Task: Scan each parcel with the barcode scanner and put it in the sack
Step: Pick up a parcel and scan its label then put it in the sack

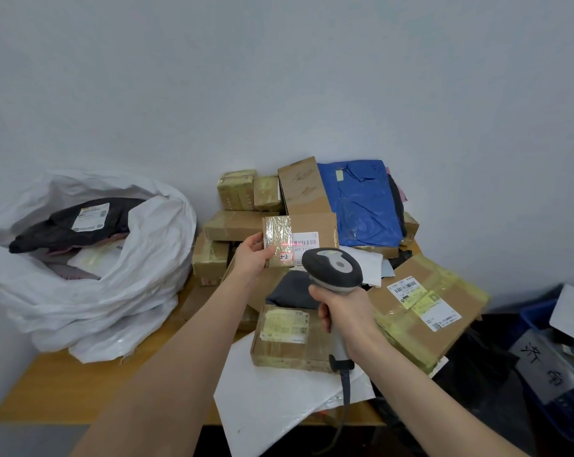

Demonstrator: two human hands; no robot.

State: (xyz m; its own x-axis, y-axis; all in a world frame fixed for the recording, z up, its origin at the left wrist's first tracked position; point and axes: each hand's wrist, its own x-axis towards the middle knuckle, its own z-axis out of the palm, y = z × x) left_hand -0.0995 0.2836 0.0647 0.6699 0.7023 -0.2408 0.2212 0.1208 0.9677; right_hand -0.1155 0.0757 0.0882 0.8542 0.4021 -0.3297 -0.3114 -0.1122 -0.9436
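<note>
at the frame's centre the left hand (252,255) grips a small cardboard parcel (300,239) by its left edge, label facing the camera, a red scan line across its barcode. just lower right, the right hand (345,311) wraps the barcode scanner (333,268) handle. the white sack (114,291) sits on the bench (81,384) at left, already holding a black bag (78,225).

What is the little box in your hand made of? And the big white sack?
The little box looks like matte brown cardboard, with shiny yellowish tape wrapped round one end. The white sack seems to be thin plastic, maybe woven: it crumples in stiff, slightly glossy folds.
</note>
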